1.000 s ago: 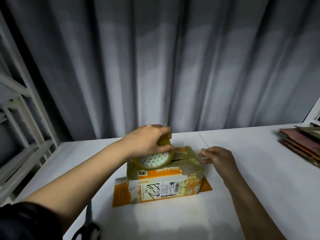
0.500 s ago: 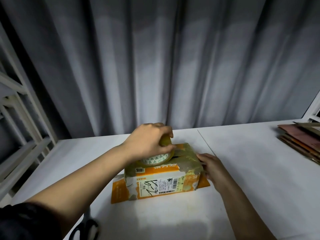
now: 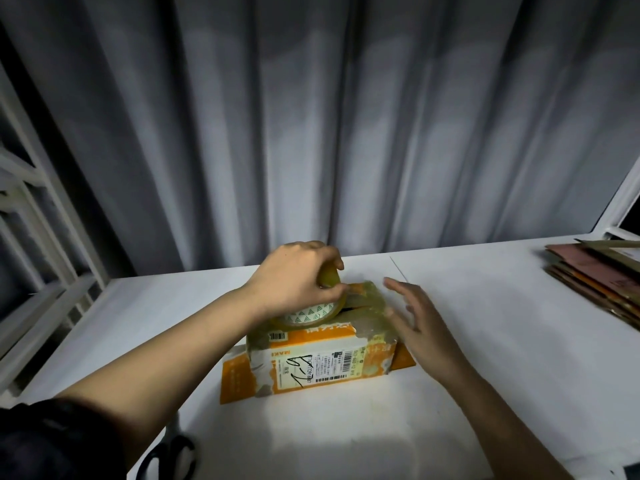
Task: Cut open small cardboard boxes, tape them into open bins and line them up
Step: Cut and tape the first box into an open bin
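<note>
- Left hand [image 3: 294, 275] reaches in from the left, fingers curled round the tape roll [image 3: 313, 308] atop the orange box [image 3: 322, 362].
- Right hand [image 3: 419, 323] is spread, fingers apart, at the box's right end; contact unclear.

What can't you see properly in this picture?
Head view only:
- Scissors: mostly hidden under the left arm and cut by the bottom edge.
- Tape roll: top covered by the left hand.
- Box label: print too small.
- Box's right end: behind the right hand.
- Cardboard stack: cut off at right.
</note>
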